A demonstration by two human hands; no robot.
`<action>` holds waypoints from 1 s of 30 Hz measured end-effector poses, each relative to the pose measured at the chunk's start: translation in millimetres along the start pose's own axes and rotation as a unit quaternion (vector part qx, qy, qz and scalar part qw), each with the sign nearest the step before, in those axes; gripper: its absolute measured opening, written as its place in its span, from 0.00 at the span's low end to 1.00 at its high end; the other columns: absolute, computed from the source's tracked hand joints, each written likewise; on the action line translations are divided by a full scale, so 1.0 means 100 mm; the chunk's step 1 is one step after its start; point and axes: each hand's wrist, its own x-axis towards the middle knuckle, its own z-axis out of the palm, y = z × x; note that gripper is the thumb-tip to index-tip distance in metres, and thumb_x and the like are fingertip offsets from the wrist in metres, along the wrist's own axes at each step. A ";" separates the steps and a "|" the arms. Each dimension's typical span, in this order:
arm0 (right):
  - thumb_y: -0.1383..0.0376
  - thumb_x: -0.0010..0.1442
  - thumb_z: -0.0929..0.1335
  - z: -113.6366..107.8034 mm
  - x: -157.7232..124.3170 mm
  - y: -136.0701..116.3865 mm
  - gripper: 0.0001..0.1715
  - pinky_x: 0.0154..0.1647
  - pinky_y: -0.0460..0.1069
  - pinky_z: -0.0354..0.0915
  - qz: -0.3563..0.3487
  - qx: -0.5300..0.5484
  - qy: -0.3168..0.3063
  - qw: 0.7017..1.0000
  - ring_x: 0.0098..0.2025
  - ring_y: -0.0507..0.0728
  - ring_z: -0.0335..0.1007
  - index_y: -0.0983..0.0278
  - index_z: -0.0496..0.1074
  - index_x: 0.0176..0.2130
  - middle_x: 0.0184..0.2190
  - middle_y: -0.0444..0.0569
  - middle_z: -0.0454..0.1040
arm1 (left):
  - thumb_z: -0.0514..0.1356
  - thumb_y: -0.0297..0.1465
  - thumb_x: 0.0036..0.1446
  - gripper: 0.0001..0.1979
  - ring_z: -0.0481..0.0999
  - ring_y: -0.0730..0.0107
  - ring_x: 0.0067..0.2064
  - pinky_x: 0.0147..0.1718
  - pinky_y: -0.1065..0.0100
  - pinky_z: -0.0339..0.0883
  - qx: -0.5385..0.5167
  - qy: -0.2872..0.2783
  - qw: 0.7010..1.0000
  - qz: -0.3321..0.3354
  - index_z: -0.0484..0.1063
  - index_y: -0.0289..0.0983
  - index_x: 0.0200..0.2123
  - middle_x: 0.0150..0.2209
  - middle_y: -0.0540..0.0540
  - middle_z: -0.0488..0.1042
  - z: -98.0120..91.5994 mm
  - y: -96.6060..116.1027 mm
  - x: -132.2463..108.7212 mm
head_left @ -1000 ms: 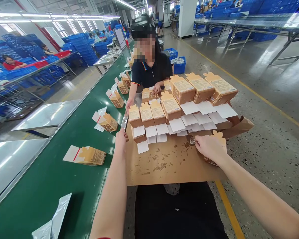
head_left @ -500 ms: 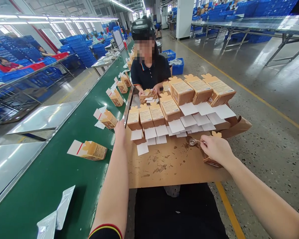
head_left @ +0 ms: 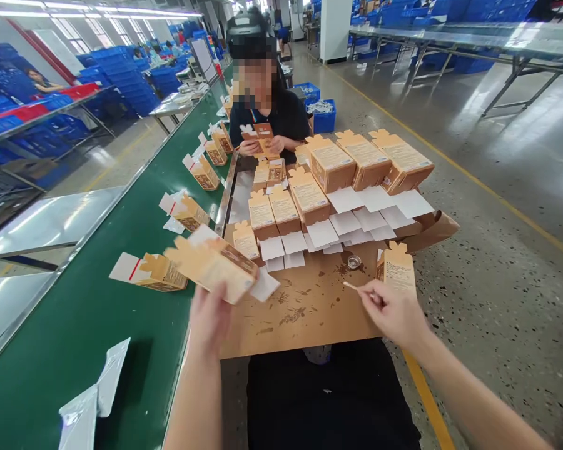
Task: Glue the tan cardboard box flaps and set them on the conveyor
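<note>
Matt cardboard carton (head_left: 216, 267), smooth glossy belt (head_left: 89, 319)

Left hand (head_left: 210, 322) grips flapped carton (head_left: 223, 269) near edge of green belt (head_left: 141, 334). Right hand (head_left: 394, 312) pinches thin stick (head_left: 350, 285) over stained cardboard (head_left: 319, 328); round dish (head_left: 354, 262) near tip. Stacked cartons (head_left: 332, 162) beyond, white flaps (head_left: 321, 233) out. Co-worker (head_left: 293, 114) opposite holds brown carton piece (head_left: 264, 136).

Tan box (head_left: 218, 267), held tilted, white flap (head_left: 265, 285) toward four o'clock; pale stick (head_left: 350, 285) held at its three o'clock.
</note>
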 end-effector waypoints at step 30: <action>0.48 0.84 0.65 0.88 -0.57 -0.28 0.29 0.28 0.48 0.67 0.044 0.148 0.063 0.986 0.22 0.53 0.60 0.57 0.82 0.35 0.19 0.37 0.63 | 0.80 0.51 0.57 0.31 0.92 0.39 0.55 0.51 0.49 0.88 0.240 -0.081 0.967 0.020 0.82 0.44 0.57 0.53 0.36 0.90 0.48 -0.62 -1.11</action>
